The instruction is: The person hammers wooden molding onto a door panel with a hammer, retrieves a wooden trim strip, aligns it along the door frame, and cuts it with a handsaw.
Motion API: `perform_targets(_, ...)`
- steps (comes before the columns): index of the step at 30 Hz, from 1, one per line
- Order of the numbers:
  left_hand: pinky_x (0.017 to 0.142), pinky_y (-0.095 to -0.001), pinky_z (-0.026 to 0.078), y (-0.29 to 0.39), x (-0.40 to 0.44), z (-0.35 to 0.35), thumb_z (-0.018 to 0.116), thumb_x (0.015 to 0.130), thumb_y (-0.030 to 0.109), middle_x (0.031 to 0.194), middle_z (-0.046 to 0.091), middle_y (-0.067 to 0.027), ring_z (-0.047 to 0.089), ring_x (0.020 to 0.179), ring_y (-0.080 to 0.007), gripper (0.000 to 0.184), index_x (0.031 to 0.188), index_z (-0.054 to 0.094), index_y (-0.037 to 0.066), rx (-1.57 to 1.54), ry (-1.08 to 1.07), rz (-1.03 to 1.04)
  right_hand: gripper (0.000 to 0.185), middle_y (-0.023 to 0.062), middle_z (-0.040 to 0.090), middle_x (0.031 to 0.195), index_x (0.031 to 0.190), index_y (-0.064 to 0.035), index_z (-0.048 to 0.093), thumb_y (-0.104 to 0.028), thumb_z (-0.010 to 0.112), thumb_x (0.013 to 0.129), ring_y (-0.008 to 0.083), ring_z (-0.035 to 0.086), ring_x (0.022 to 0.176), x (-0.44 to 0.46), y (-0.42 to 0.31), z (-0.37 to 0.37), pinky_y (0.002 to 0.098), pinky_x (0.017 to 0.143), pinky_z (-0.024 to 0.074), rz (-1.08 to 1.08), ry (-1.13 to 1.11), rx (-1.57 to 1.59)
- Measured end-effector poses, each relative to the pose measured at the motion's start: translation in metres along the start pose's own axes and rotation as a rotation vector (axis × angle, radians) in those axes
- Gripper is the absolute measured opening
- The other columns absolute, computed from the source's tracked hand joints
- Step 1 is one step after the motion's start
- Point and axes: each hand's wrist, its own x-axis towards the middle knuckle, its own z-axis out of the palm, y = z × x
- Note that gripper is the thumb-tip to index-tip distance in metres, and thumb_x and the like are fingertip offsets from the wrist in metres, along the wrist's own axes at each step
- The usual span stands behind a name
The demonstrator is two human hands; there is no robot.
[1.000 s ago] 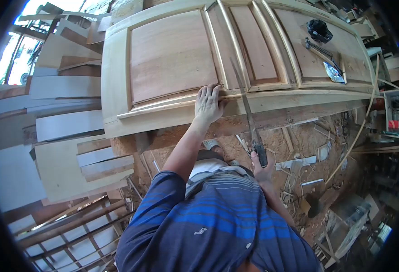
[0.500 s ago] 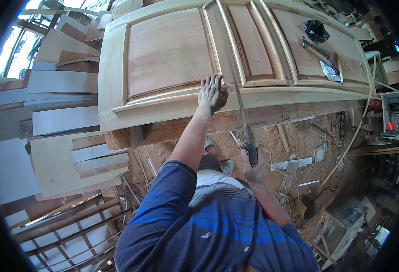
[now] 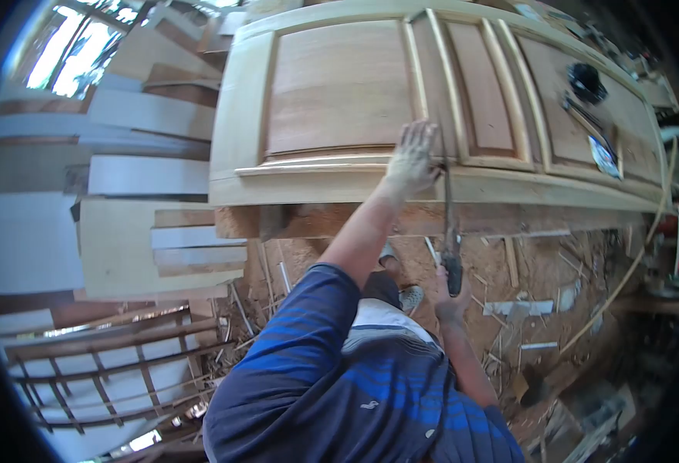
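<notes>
A hand saw [image 3: 451, 258] with a dark handle is in my right hand [image 3: 453, 299], its fingers closed around the grip. The long thin blade points away from me across the near edge of a panelled wooden door [image 3: 331, 85]. Just left of the blade, my left hand [image 3: 413, 160] bears down on a pale moulding strip [image 3: 301, 168], its fingers bent over the right end. That strip lies along the lower edge of the large left panel. My left palm hides where blade and strip come closest, so I cannot tell whether they touch.
On the door's right panel lie a black plastic bag [image 3: 587, 83], a hammer [image 3: 582, 117] and a small shiny packet [image 3: 603, 157]. Boards [image 3: 150, 176] are stacked at the left. Offcuts [image 3: 518, 308] and sawdust cover the ground. A long thin strip [image 3: 625, 276] leans at the right.
The view has shifted, so the door appears farther right and slightly lower. My left hand stays on the strip, and my right hand keeps the saw beside it.
</notes>
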Motion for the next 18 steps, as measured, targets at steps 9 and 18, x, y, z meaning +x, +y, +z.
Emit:
perform_targets(9,0.140,-0.0539,0.009,0.005,0.006,-0.011,0.073,0.088,0.060,0.174,0.037,-0.0200,0.025,0.166,-0.0357,0.108,0.170,0.031,0.003,0.005,-0.108,0.001,0.025,0.0045,0.069,0.082,0.106,0.0011,0.075,-0.024,0.078,0.103,0.0139,0.063,0.076,-0.001,-0.024,0.001,0.0335,0.070,0.0502,-0.015,-0.001,-0.034)
perform_targets(18,0.140,-0.0536,0.009,0.004,0.007,-0.012,0.074,0.089,0.058,0.174,0.036,-0.0183,0.025,0.166,-0.0341,0.108,0.171,0.029,0.003,-0.060,-0.146,-0.050,0.028,0.0052,0.071,0.084,0.111,0.0016,0.076,-0.025,0.078,0.103,0.0138,0.065,0.078,-0.002,-0.013,-0.007,0.0331,0.073,0.0518,0.067,-0.054,-0.102)
